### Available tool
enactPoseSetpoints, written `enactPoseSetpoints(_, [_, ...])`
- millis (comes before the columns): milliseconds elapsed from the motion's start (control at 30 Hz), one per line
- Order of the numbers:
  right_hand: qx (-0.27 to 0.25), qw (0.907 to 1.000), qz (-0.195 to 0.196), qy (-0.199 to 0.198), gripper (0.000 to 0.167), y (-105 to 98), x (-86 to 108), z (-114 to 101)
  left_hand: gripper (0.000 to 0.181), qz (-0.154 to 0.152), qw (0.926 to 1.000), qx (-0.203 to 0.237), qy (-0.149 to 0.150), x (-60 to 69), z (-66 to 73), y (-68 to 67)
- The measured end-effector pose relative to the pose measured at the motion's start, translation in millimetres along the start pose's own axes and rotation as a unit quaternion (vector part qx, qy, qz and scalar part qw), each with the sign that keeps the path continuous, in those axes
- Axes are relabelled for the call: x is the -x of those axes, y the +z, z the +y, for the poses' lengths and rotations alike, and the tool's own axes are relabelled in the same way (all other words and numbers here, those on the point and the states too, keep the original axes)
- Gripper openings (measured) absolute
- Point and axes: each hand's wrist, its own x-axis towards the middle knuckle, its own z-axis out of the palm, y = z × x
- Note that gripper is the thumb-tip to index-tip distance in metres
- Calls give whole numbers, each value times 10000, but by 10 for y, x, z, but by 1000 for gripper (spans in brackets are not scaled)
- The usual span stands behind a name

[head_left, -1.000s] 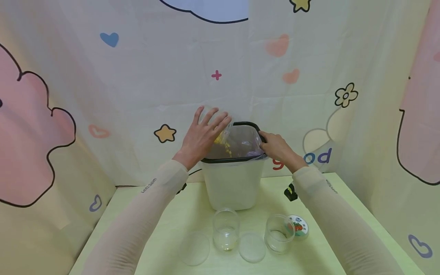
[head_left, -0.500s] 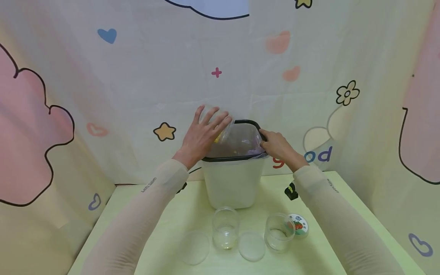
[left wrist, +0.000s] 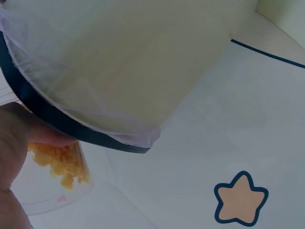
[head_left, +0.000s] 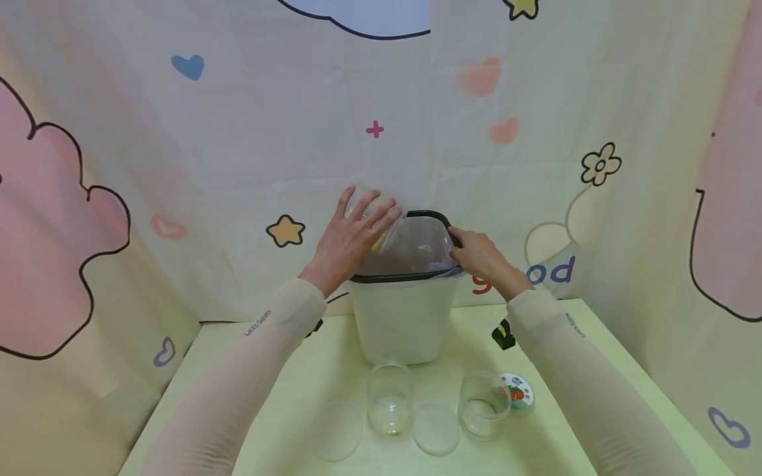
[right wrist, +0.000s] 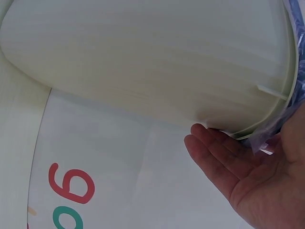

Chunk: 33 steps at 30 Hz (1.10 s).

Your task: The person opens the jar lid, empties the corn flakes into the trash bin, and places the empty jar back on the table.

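Note:
My left hand [head_left: 351,241] holds a clear plastic jar [head_left: 395,228] tipped over the left side of a white trash bin [head_left: 405,324]. Yellow pieces [left wrist: 59,164], perhaps corn, cling together inside the jar in the left wrist view. The bin has a dark rim [head_left: 411,277] and a thin translucent liner [head_left: 423,244]. On the far side, my right hand [head_left: 478,254] grips the rim, with its fingers under the outer edge and touching the liner in the right wrist view. The bin's bottom and contents are hidden.
In front of the bin stand two open clear jars [head_left: 390,400] on the pale table [head_left: 280,396]. Two clear lids [head_left: 436,430] lie beside them, and a printed round lid [head_left: 519,391] is at the right. A decorated cloth backdrop [head_left: 309,132] closes in behind.
One second ago a stream of yellow pieces was dropping from the jar into the bin; now none is seen falling. Both hands have stayed nearly in place.

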Motion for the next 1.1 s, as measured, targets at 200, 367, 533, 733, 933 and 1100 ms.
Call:
enactPoseSetpoints(200, [-130,9999,-59,36,59,18,-2,-2,94,-18,10000,-37,-7,20,8,-10])
enactPoseSetpoints(367, [-73,10000,-60,26,59,9,-3,-5,96,-42,10000,-15,38,25,17,-13])
enactPoseSetpoints(533, [-22,10000,-63,26,59,0,7,-3,96,-6,10000,-10,84,34,28,-2])
enactPoseSetpoints(733, [-101,9999,-52,2,60,-1,-3,3,94,-39,9999,-89,37,38,23,-8])
enactPoseSetpoints(933, [-94,9999,-72,8,60,-1,9,6,95,-97,9999,-86,109,39,31,-11])
enactPoseSetpoints(1100, [-11,10000,-16,-27,60,-5,22,-10,93,-135,9998,-87,94,41,32,-14])
